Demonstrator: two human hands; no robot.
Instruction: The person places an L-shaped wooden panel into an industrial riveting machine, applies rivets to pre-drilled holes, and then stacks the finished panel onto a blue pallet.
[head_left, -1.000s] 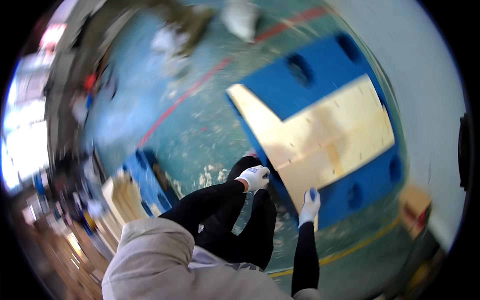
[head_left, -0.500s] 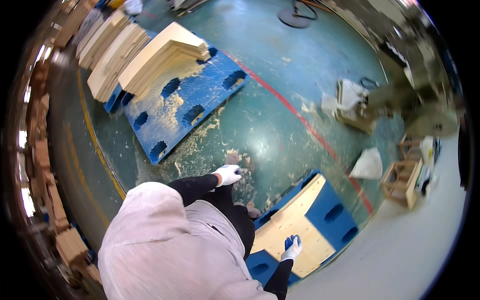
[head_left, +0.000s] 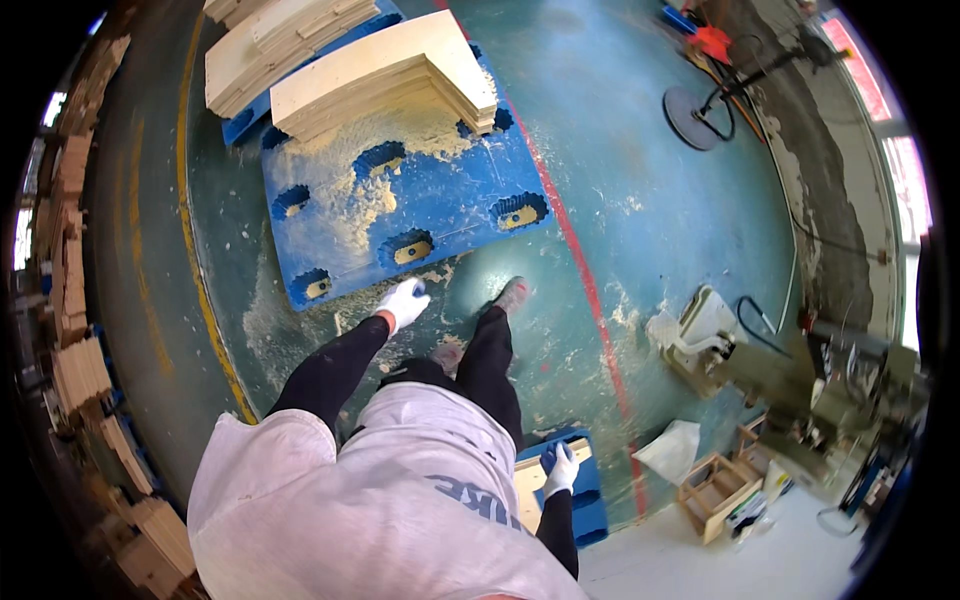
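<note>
My left hand [head_left: 405, 304], in a white glove with dark blue on the fingers, hangs near the front edge of a blue plastic pallet [head_left: 340, 245]. Its fingers bend loosely and I see nothing in them. On that pallet's far part rests a stack of pale, angled wooden boards [head_left: 380, 75], with sawdust spread in front. Low on my right side, my right hand [head_left: 562, 468], gloved alike, hangs with loosely parted fingers and no visible object. Below it lies a second blue pallet [head_left: 592, 505] bearing pale wooden panels [head_left: 528, 490], partly hidden by my shirt and arm.
More board stacks [head_left: 290, 40] stand behind at the upper left. A red floor line [head_left: 585, 280] runs along my right. Farther right are a round-based stand [head_left: 690, 118], a greenish machine [head_left: 790, 380], a white sack [head_left: 670, 450] and a wooden frame [head_left: 718, 492].
I have turned rightward and stepped nearer the pallet with the stacked boards. The other pallet has slipped down behind my right hand. My left hand is now beside the first pallet's edge.
</note>
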